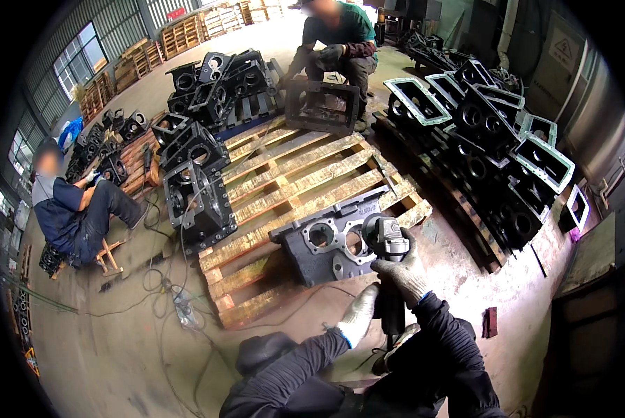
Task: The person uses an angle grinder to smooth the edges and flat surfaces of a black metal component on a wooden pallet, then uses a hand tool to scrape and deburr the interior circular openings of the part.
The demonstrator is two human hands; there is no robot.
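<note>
Right hand (408,270), fingers clasping grinder (394,245) at 3 o'clock on metal casing (308,263); left hand (358,317) beside grinder, fingers hidden, can't tell grip; casing seems mid-work, remainder unclear.

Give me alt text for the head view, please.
A gloved right hand grips a grinder-like power tool at a grey metal housing, the left hand beside the tool's body. A wooden pallet lies beyond; two other people, one in green, one in dark clothes, sit near black castings.
</note>
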